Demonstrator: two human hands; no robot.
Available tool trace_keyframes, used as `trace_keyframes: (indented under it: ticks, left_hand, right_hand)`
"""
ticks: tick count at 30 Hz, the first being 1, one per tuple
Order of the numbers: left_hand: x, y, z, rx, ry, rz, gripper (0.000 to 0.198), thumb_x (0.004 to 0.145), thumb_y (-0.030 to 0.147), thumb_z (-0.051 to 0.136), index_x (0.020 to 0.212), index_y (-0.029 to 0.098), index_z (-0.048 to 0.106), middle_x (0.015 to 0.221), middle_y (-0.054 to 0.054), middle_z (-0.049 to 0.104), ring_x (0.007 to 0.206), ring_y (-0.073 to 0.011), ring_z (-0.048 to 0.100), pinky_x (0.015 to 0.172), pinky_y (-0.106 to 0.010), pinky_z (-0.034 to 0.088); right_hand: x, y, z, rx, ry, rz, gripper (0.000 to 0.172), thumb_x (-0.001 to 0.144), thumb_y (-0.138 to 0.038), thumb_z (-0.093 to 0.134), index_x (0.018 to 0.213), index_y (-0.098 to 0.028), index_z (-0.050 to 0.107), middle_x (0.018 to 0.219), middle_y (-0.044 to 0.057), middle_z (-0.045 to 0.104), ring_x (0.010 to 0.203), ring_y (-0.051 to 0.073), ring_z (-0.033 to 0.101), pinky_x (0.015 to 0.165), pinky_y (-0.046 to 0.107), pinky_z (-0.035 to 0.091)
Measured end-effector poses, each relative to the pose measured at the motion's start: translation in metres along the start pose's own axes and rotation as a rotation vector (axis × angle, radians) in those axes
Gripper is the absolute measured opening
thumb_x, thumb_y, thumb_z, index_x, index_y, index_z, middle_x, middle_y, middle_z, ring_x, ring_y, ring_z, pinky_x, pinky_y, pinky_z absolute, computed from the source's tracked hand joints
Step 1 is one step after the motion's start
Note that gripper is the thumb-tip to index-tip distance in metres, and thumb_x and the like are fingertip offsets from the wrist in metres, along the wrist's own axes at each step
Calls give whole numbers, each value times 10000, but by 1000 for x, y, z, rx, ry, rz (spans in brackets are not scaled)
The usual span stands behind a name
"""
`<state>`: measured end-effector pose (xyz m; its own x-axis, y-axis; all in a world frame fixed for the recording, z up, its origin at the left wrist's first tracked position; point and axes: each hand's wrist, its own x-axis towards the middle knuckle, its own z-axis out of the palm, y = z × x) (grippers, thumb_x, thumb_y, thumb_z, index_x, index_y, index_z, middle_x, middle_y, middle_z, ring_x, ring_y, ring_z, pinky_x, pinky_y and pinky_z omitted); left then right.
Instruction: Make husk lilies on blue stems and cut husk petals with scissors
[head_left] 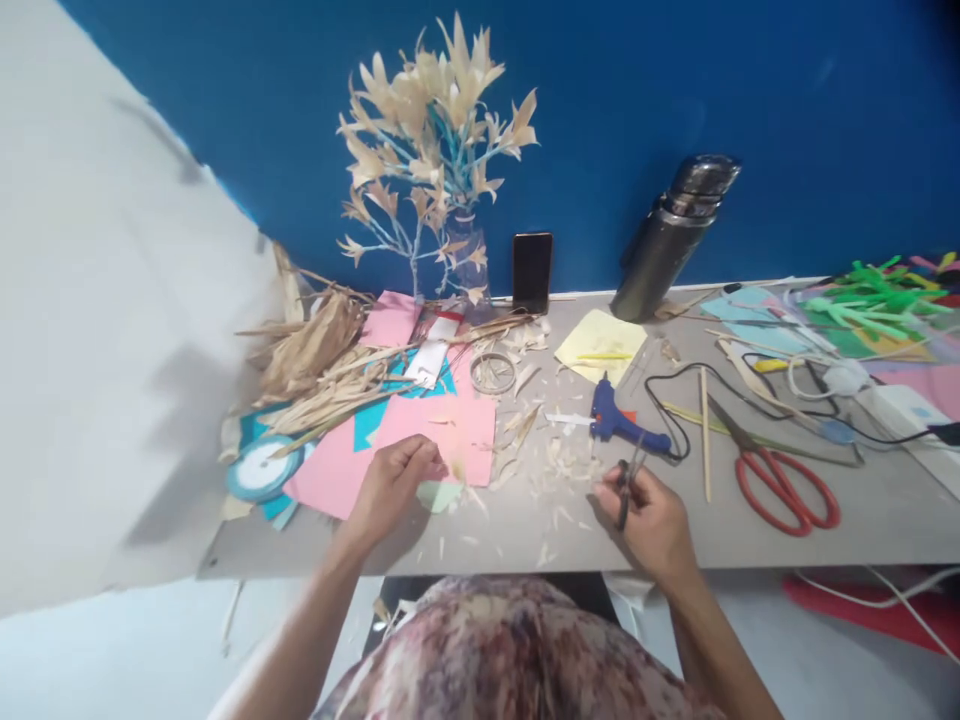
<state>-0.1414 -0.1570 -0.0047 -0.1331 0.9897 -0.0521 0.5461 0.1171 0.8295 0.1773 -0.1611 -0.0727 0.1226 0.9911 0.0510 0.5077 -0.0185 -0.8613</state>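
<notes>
My left hand point(397, 482) is closed in a pinch above the pink paper point(471, 425); what its fingers hold is too small to make out. On the right, my right hand point(651, 515) grips small dark scissors point(625, 492), their blades pointing up and away from me. Between the hands, pale husk scraps point(562, 465) lie scattered on the grey table point(525, 548). Just beyond the right hand is a blue glue gun point(626, 425). A pale green paper piece point(439, 496) lies beside the left hand.
Dried husks point(322, 345) and a ribbon spool point(264, 467) lie left. Behind stand a vase of husk flowers point(469, 260), a phone point(532, 272) and a flask point(667, 245). Red-handled scissors point(784, 490), cables and a power strip point(904, 415) are on the right.
</notes>
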Motion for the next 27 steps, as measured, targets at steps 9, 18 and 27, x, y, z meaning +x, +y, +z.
trace_keyframes:
  ticks: [9,18,27]
  left_hand:
    - [-32,-10,21,4,151,15,88,794,224,594,853,209,657,769,-11,667,628,-165,578,624,-263,417]
    - [20,10,47,470,-197,431,199,869,161,490,955,189,668,914,-102,624,871,-244,595,768,-337,427]
    - [46,13,50,-25,-156,405,155,857,251,536,739,187,613,796,-31,606,756,-173,550,720,-281,408]
  right_hand:
    - [-2,10,1,126,12,-29,283,750,-436,714,836,-176,645,690,23,645,590,174,566,540,248,458]
    - [-1,7,3,143,-23,-46,265,796,-426,692,837,-176,616,667,-12,578,589,154,508,536,247,393]
    - [-4,-1,7,169,28,-46,232,787,-387,691,796,-172,604,662,-12,561,597,153,495,553,254,392]
